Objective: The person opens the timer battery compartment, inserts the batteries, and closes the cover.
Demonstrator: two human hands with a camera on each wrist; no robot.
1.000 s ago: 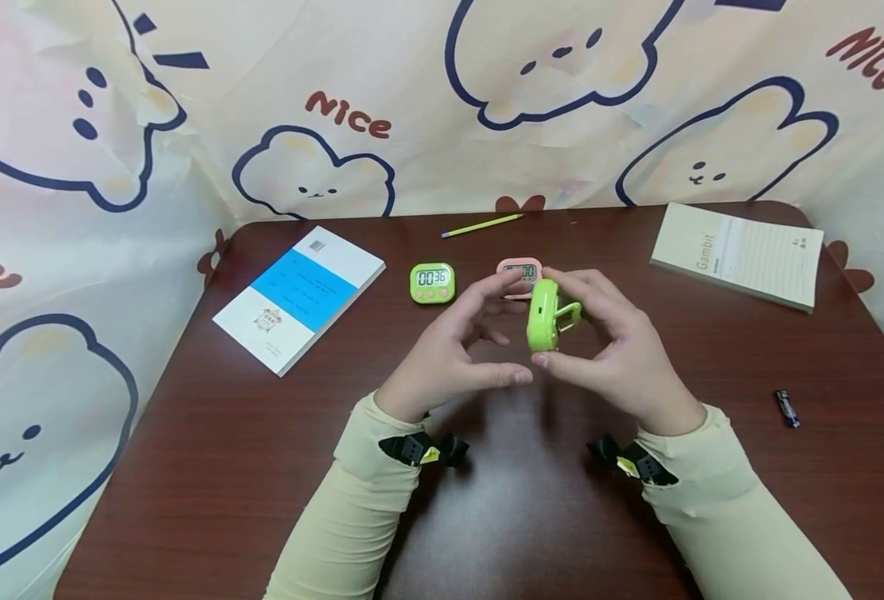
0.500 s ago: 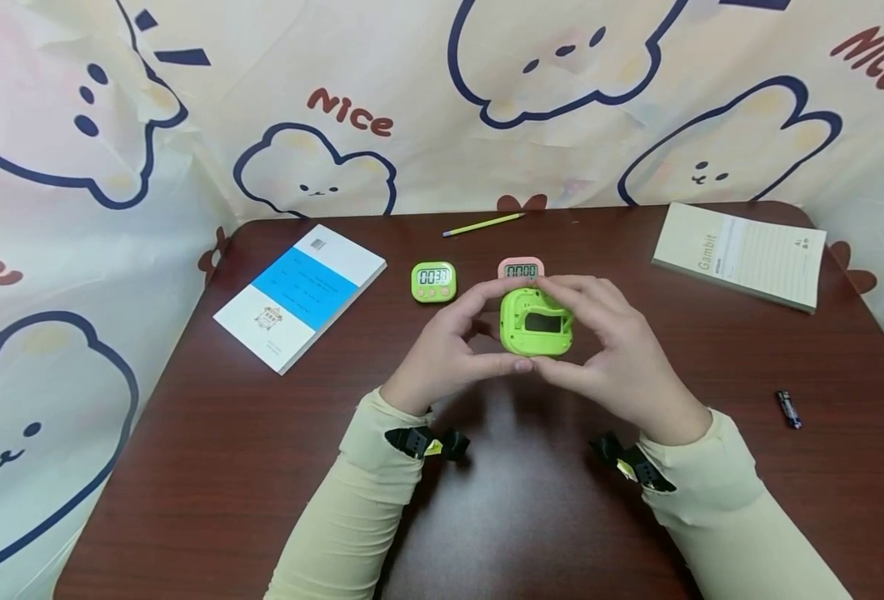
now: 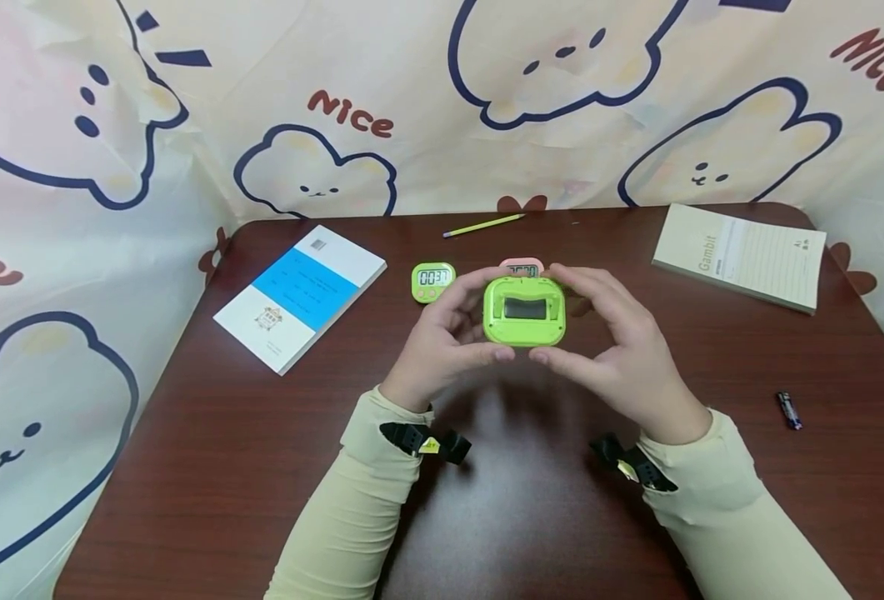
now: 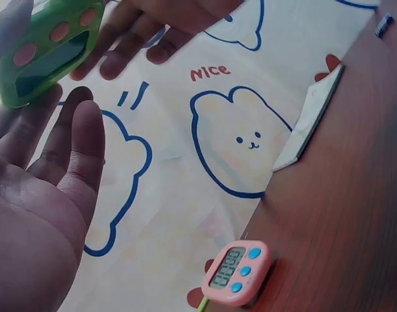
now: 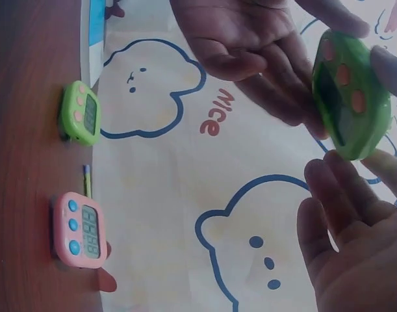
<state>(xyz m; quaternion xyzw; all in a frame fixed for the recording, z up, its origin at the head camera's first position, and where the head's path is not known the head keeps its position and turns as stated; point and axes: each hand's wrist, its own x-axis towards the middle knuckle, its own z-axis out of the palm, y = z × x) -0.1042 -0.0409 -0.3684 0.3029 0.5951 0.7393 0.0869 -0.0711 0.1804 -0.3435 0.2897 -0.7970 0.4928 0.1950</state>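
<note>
A green kitchen timer (image 3: pixel 524 333) is held up over the table, its back with a dark rectangular panel facing the head camera. My left hand (image 3: pixel 437 350) grips its left side, thumb below and fingers above. At the other side, my right hand (image 3: pixel 621 350) has its thumb at the lower edge and forefinger at the top corner. Orange buttons and a blank-looking screen show on the timer's front (image 5: pixel 344 97) in the right wrist view. Behind the hands stands a pink timer (image 4: pixel 237 273), partly covered in the head view. A second green timer (image 3: pixel 432 282) stands left of it.
A blue and white book (image 3: pixel 299 300) lies at the left, and a cream notebook (image 3: pixel 739 257) at the back right. A yellow-green pencil (image 3: pixel 482 225) lies near the far edge. One small battery (image 3: pixel 789 410) is on the table (image 3: pixel 516 517) at the right.
The held green timer has turned from edge-on to back-facing, then shifted slightly left and up. Its flap, sticking out at first, now lies flat. The right fingers have spread a little.
</note>
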